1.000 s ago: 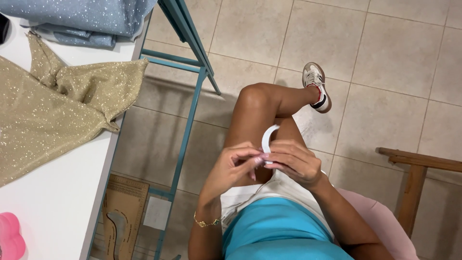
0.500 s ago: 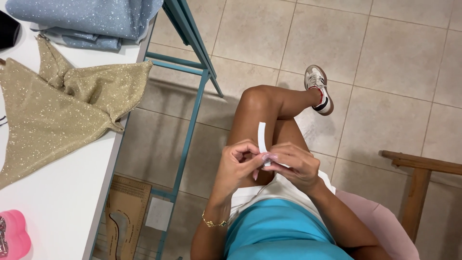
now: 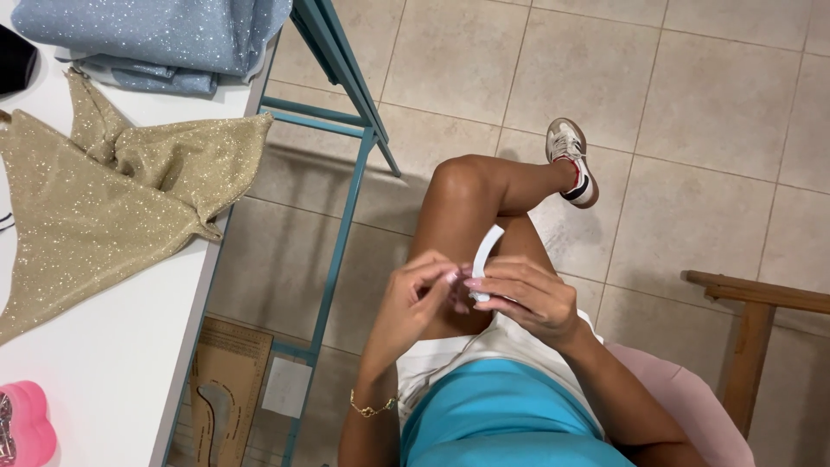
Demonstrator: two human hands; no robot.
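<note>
Both hands (image 3: 471, 294) lower on white strip (image 3: 485, 255)

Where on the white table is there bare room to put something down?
The white table is bare along its near edge, between the gold glittery fabric and the pink plastic object. A narrow bare strip runs between that fabric and the folded blue glittery fabric. The far part is crowded by both fabrics.

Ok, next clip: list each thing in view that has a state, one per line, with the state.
white strip: curved, pinched at its lower end by both hands
left hand: fingertips on the strip
right hand: fingertips on the strip
gold sparkly fabric: spread loosely on the table, corner over the edge
blue sparkly fabric: folded, stacked
</note>
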